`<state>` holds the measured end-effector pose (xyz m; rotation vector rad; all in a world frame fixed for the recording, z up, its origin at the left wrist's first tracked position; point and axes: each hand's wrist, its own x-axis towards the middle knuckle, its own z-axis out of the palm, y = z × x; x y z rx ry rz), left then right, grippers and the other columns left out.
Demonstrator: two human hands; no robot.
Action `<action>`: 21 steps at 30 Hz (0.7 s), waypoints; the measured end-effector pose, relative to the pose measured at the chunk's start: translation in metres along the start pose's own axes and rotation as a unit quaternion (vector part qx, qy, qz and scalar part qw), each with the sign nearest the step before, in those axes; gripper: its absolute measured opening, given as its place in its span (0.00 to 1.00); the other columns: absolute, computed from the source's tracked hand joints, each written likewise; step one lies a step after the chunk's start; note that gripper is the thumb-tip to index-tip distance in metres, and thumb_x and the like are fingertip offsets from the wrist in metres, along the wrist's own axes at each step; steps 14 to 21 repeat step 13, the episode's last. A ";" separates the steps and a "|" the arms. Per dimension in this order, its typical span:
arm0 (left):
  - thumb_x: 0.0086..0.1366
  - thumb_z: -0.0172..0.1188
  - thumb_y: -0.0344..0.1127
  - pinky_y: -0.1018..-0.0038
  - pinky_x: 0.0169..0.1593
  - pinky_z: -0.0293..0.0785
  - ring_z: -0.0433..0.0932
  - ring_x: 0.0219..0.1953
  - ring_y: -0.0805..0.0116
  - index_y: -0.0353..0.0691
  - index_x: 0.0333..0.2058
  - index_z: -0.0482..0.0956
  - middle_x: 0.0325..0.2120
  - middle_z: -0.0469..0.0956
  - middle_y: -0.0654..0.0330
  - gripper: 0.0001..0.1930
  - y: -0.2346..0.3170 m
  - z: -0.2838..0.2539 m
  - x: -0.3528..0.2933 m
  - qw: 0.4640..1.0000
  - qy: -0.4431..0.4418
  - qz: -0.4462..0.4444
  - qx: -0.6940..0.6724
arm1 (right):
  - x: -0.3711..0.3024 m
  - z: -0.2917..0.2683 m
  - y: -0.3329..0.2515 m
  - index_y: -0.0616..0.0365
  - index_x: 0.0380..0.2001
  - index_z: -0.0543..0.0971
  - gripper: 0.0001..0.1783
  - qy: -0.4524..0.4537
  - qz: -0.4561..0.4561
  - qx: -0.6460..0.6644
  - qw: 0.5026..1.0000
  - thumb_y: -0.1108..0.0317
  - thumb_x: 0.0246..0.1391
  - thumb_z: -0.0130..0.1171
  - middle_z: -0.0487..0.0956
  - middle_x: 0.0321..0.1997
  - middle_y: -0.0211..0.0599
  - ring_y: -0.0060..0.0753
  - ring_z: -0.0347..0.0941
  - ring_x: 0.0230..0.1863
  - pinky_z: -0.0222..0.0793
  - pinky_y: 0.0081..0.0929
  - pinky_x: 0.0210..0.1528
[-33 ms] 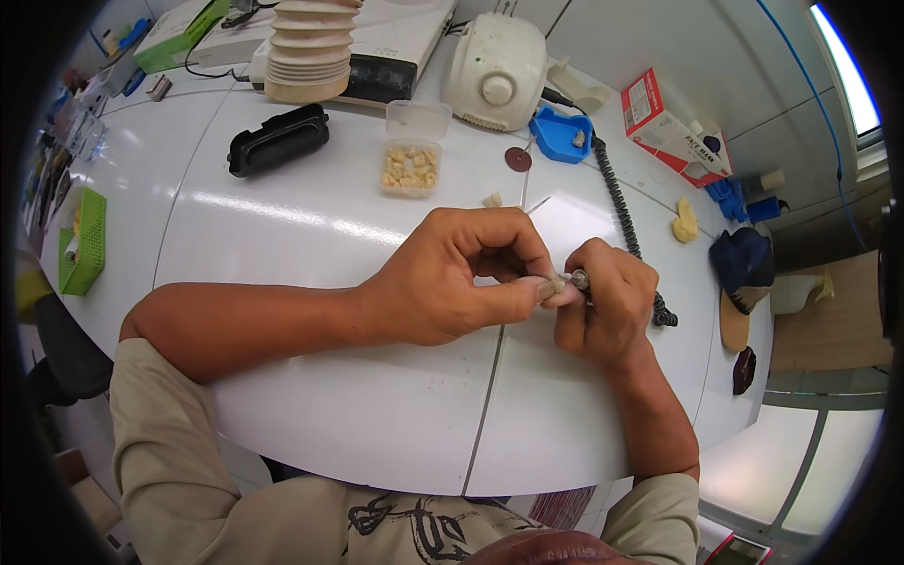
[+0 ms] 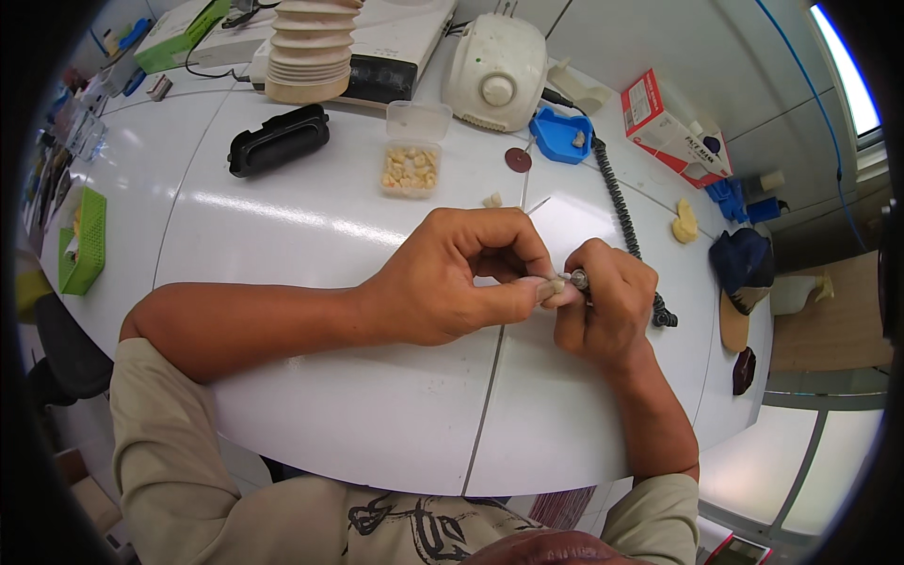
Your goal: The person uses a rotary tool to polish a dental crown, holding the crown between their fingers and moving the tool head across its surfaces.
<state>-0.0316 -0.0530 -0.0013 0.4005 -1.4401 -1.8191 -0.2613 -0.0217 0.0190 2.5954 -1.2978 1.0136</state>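
Observation:
My left hand [image 2: 452, 282] is pinched at thumb and index fingertips around a tiny pale, tooth-like piece [image 2: 556, 284]. My right hand [image 2: 614, 299] is wrapped round a rotary handpiece [image 2: 580, 279], whose metal nose shows between the fingers. The nose meets the piece, or nearly so; fingertips cover the exact spot. Behind the right hand, a black coiled cord [image 2: 621, 202] runs up to a white control unit [image 2: 496, 75] with a round knob. Beyond my left hand, a clear lidded box [image 2: 411, 169] holds several yellowish tooth-like pieces. A thin bur [image 2: 539, 204] and another pale piece [image 2: 492, 200] lie nearby.
Across the white table [image 2: 282, 377] are a black case [image 2: 279, 140], a blue tray [image 2: 562, 135], a dark red disc [image 2: 518, 159] and a ribbed suction hose [image 2: 312, 47]. To the right are a yellowish lump [image 2: 685, 222] and a cap [image 2: 742, 268]; leftmost is a green basket [image 2: 87, 240].

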 end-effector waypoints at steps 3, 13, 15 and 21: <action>0.72 0.68 0.26 0.74 0.55 0.82 0.85 0.48 0.76 0.34 0.41 0.81 0.40 0.84 0.63 0.04 0.001 0.000 -0.001 1.000 0.002 0.001 0.008 | 0.000 0.000 0.001 0.56 0.25 0.74 0.22 0.001 -0.005 0.002 1.000 0.56 0.56 0.76 0.71 0.19 0.36 0.42 0.68 0.17 0.63 0.36 0.21; 0.72 0.68 0.26 0.72 0.57 0.80 0.81 0.48 0.76 0.36 0.44 0.82 0.42 0.83 0.61 0.05 0.002 -0.002 -0.001 1.000 -0.016 -0.017 -0.004 | 0.001 -0.002 0.000 0.56 0.24 0.73 0.23 0.002 -0.016 -0.002 1.000 0.54 0.58 0.75 0.71 0.19 0.35 0.41 0.67 0.16 0.62 0.35 0.20; 0.72 0.68 0.26 0.72 0.57 0.80 0.81 0.48 0.76 0.36 0.44 0.82 0.42 0.83 0.61 0.05 0.002 -0.002 -0.001 1.000 -0.016 -0.017 -0.004 | 0.001 -0.002 0.000 0.56 0.24 0.73 0.23 0.002 -0.016 -0.002 1.000 0.54 0.58 0.75 0.71 0.19 0.35 0.41 0.67 0.16 0.62 0.35 0.20; 0.72 0.68 0.26 0.72 0.57 0.80 0.81 0.48 0.76 0.36 0.44 0.82 0.42 0.83 0.61 0.05 0.002 -0.002 -0.001 1.000 -0.016 -0.017 -0.004 | 0.001 -0.002 0.000 0.56 0.24 0.73 0.23 0.002 -0.016 -0.002 1.000 0.54 0.58 0.75 0.71 0.19 0.35 0.41 0.67 0.16 0.62 0.35 0.20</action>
